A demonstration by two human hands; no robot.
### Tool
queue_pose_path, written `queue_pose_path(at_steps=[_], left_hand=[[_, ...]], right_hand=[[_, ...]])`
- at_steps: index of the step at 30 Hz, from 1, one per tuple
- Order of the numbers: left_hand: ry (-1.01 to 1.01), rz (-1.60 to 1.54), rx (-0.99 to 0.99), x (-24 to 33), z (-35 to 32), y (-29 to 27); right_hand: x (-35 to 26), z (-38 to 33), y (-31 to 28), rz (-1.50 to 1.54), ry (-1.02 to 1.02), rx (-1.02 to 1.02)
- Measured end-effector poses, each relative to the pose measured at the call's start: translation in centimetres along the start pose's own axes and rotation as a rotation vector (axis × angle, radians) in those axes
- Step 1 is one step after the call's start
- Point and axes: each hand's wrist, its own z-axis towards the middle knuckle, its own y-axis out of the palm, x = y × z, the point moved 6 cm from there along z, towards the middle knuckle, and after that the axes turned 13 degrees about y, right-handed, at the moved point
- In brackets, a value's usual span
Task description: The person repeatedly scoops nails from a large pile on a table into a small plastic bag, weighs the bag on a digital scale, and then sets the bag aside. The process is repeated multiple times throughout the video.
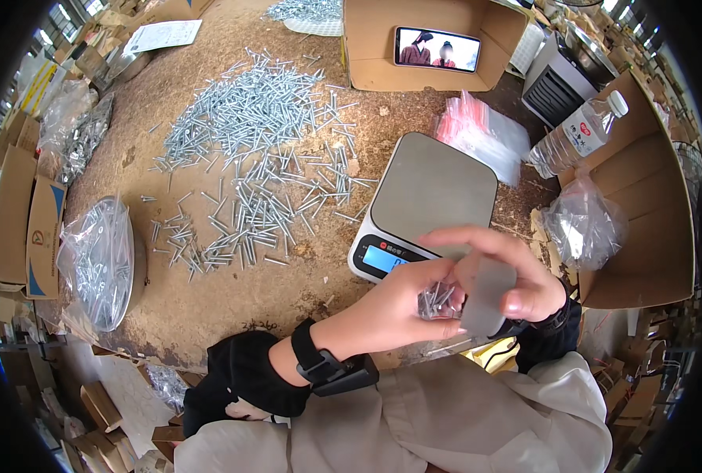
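Close to the table's front edge, my left hand point(402, 303) is closed around a small clear plastic bag point(439, 301) with silver screws inside. My right hand point(528, 272) comes in from the right, against the left one, its thumb pressed on a flat grey piece with rounded corners point(489, 298). That piece is slightly blurred and covers part of the bag's right side. Just beyond both hands stands a white digital scale point(433, 189) with a bare grey pan and a lit blue display, partly hidden by my fingers. Loose silver screws point(248, 110) lie heaped to the left of the scale.
Flat zip bags point(485, 134) lie right of the scale, near a water bottle point(579, 134). An open carton point(642, 197) holds a crumpled clear bag point(583, 221). A phone point(437, 49) leans inside a cardboard box point(374, 67). At left sits a plastic-lined bowl point(136, 264).
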Motion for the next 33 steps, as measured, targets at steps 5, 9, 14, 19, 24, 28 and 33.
queue_pose_path(at_steps=[5,9,14,19,24,28,33], left_hand=[[-0.038,-0.064,-0.026,0.1,0.2,0.1],[-0.024,-0.134,0.041,0.1,0.1,-0.1],[0.100,-0.218,0.186,1.2,0.2,-1.2],[0.150,-0.509,0.338,2.5,-0.2,-1.3],[0.161,-0.468,0.173,2.0,-0.7,-0.2],[0.220,0.051,0.057,3.3,-0.5,-0.4],[0.104,0.302,0.012,2.4,-0.3,-0.3]], right_hand=[[-1.4,-0.7,-4.6,-0.411,-0.165,0.571],[-0.7,1.0,-4.7,-1.051,-0.165,0.683],[-3.0,0.4,-2.7,-0.880,-0.412,0.517],[-3.6,-0.4,1.1,-0.935,-0.564,0.169],[-3.1,-1.3,1.8,-1.050,-0.683,0.333],[-3.5,-2.3,1.3,-1.035,-0.715,0.421],[-2.7,-0.9,1.3,-1.059,-0.647,0.443]])
